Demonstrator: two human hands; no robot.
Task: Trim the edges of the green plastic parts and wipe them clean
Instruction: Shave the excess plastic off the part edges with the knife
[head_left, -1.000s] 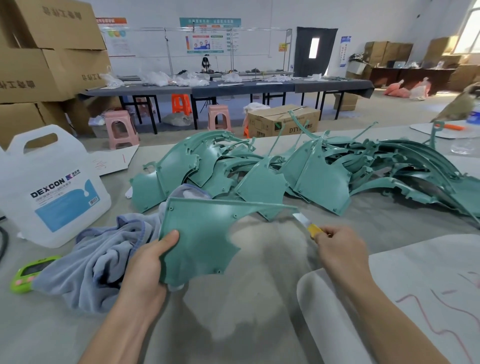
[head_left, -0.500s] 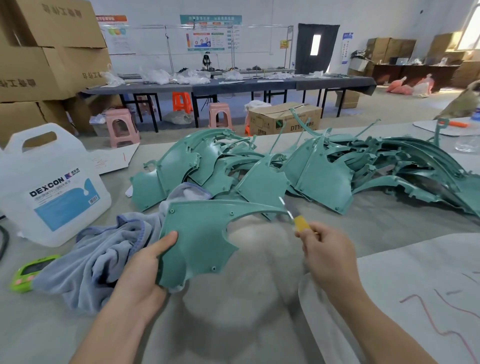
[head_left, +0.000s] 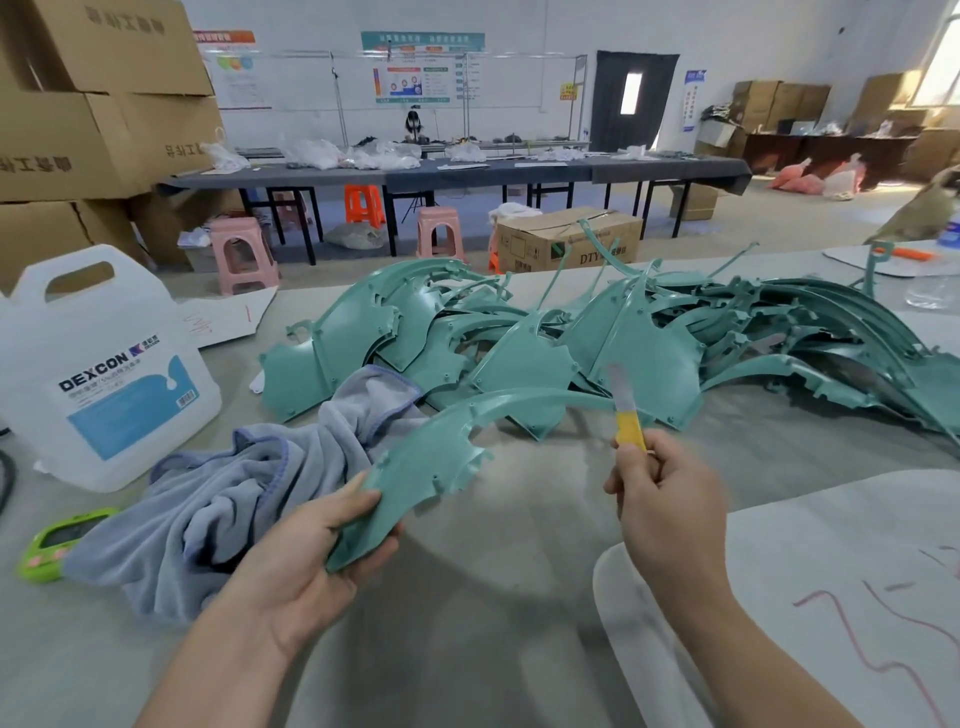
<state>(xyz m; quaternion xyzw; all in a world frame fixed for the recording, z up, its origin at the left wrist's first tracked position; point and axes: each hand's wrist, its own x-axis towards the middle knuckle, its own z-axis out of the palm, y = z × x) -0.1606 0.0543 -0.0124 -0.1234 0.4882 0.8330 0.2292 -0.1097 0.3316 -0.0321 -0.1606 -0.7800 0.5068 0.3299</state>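
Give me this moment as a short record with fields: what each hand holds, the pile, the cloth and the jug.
left hand: grips near end of a green part, raised above the table
right hand: grips a yellow-handled knife, blade up at the part's thin far end
pile of green parts: heaped on the table behind both hands
cloth: blue-grey, crumpled, left of the held part
jug: white, labelled DEXCON, upright at far left
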